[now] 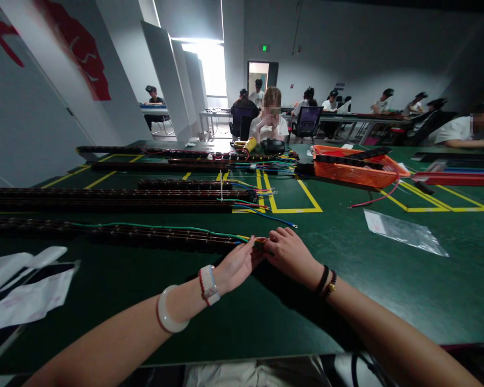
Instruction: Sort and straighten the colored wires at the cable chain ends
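Note:
A long black cable chain (pixel 145 235) lies across the near part of the green table, with coloured wires running through it. At its right end, my left hand (pixel 240 263) is closed around the wires from below, thumb up against them. Beside it, touching, my right hand (pixel 287 248) has its fingers curled on the same wires' ends. A green wire (pixel 177 228) runs along the top of the chain into my hands. The wire tips are hidden by my fingers. Just beyond lies a blue wire (pixel 276 217) with a ring terminal.
More cable chains (pixel 105 199) with loose wire ends lie behind. An orange basket (pixel 347 174) holding black chain pieces stands at the back right. A clear plastic bag (pixel 405 232) lies right of my hands, white packaging (pixel 28 295) at left. A person (pixel 269 121) sits across the table.

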{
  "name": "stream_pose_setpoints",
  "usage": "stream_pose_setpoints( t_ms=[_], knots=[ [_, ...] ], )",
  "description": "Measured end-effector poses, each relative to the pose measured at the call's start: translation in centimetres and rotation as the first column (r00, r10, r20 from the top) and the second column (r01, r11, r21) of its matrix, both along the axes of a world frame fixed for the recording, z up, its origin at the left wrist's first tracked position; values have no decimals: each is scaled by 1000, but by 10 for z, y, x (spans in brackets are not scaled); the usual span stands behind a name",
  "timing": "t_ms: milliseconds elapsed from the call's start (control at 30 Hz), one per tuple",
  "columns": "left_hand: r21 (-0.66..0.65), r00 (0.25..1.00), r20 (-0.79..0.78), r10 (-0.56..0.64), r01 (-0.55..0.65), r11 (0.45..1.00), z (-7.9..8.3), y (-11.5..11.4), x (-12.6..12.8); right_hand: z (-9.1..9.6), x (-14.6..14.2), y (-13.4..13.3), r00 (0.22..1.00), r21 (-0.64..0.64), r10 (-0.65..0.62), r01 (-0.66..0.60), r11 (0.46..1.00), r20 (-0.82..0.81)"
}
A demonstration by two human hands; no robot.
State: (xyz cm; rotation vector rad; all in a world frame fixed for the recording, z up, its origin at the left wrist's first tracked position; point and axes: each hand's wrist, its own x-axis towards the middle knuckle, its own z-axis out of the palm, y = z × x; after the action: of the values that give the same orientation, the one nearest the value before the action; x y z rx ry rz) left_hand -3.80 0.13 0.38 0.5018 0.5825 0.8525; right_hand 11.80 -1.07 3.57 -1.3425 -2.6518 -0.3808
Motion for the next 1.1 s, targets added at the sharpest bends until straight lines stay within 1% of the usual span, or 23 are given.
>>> stream_pose_setpoints(
  t_ms=[100,233,300,367,433,533,633,700,767,833,933,1000,1100],
  knots=[
    [-11,1000,-4,15,-15,1000,2,0,1,0,-1,-1,999,-34,-26,25,999,-37],
    [-14,999,37,28,-27,1000,4,-2,1,8,2,3,995,5,-58,59,998,-84],
    [-18,998,43,40,-39,999,5,-3,0,14,6,11,992,18,-76,78,997,-98],
    [-24,998,15,54,-53,998,8,-5,0,20,11,22,993,16,-74,75,997,-93],
    [-37,998,-22,58,-58,998,10,-6,-1,22,16,37,995,13,-59,60,998,-82],
    [-62,999,-30,46,-47,997,12,-5,-1,13,19,59,995,4,-41,41,999,-89],
    [-70,999,-21,45,-47,996,11,-4,-1,-6,18,76,995,21,-43,45,999,-87],
    [-66,999,-24,42,-43,997,10,-3,-1,-16,17,81,996,34,-35,38,999,-76],
    [-57,999,-31,35,-37,998,9,-3,-2,-21,17,82,996,33,-25,28,999,-84],
    [-50,999,-39,33,-35,998,8,-2,-2,-19,18,79,993,20,-19,22,1000,-112],
    [-42,999,-48,25,-27,999,6,-1,-2,-7,22,69,983,-16,-12,9,1000,-183],
    [-39,998,-54,11,-13,999,6,-1,-3,3,25,60,975,-72,-15,-1,997,-220],
    [-36,998,-68,3,-6,999,6,-1,-2,14,28,46,984,-195,-28,-6,981,-173]
  ],
)
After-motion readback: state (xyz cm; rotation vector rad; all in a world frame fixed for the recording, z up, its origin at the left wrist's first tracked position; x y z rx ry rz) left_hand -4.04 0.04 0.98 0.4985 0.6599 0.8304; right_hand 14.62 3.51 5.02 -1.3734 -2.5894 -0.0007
